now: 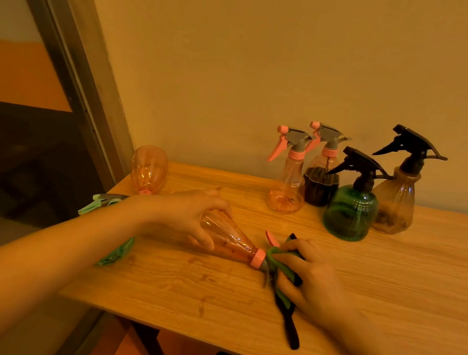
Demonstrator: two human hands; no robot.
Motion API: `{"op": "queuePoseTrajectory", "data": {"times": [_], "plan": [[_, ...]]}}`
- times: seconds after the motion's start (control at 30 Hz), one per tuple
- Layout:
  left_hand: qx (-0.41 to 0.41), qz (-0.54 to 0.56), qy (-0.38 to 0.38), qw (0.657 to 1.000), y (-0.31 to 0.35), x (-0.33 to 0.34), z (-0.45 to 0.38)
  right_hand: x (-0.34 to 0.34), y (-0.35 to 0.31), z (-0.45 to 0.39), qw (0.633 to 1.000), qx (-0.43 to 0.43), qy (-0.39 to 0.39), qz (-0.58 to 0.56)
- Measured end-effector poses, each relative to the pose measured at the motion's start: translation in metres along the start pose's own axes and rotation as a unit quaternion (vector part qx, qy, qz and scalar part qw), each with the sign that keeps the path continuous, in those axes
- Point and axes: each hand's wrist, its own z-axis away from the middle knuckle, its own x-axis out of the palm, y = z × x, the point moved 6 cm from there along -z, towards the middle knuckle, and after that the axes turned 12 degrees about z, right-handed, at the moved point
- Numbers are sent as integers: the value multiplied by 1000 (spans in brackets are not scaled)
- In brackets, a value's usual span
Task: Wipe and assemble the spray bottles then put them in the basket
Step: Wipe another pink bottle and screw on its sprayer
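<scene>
We see the left hand [192, 216] gripping a pink spray bottle [227, 240] lying mid-table [189, 286]; at its neck, the right hand [311, 277] clutches what seems a green cloth [279, 259]. Behind it stand 4 assembled bottles [348, 210].

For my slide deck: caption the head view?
Left hand holds a pink spray bottle sideways while right hand wipes its nozzle with a green cloth.

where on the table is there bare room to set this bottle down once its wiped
Bare wood lies along the near edge of the table, below the held bottle and left of the cloth. More lies at the right end, in front of the brown bottle. The back is crowded: four bottles clustered around the green bottle.
</scene>
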Motion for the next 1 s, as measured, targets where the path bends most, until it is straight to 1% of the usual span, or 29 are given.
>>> {"op": "queuePoseTrajectory", "data": {"times": [0.13,0.2,0.27,0.37,0.43,0.57,0.6,0.7,0.8,0.83,0.93,1.0], "plan": [[4,-9,-2,1000,2,0,-1,0,-6,-1,1000,5,25,-3],[-1,-6,-9,1000,1,0,0,2,-14,-5,1000,-5,25,-4],[-2,-7,-10,1000,0,1,1,4,-19,-6,999,-36,12,-7],[1,-6,-8,1000,-1,2,1,3,-25,-2,994,-105,-9,-11],[7,-4,-4,1000,0,3,0,3,-27,0,992,-124,-4,-1],[2,7,-9,1000,0,1,0,1,-18,-5,998,-39,41,13],[-1,9,-10,1000,1,1,0,1,-17,-6,999,-37,38,13],[2,8,-9,1000,2,1,1,2,-24,-3,996,-93,-1,0],[10,-2,-1,1000,4,0,3,5,-33,1,987,-156,-32,31],[10,-1,-1,1000,4,0,3,5,-32,1,987,-153,-30,33],[7,2,-6,1000,3,1,2,1,-21,-2,997,-73,5,4],[-2,0,-10,1000,2,1,2,-2,-14,-1,998,-60,1,-1]]}}
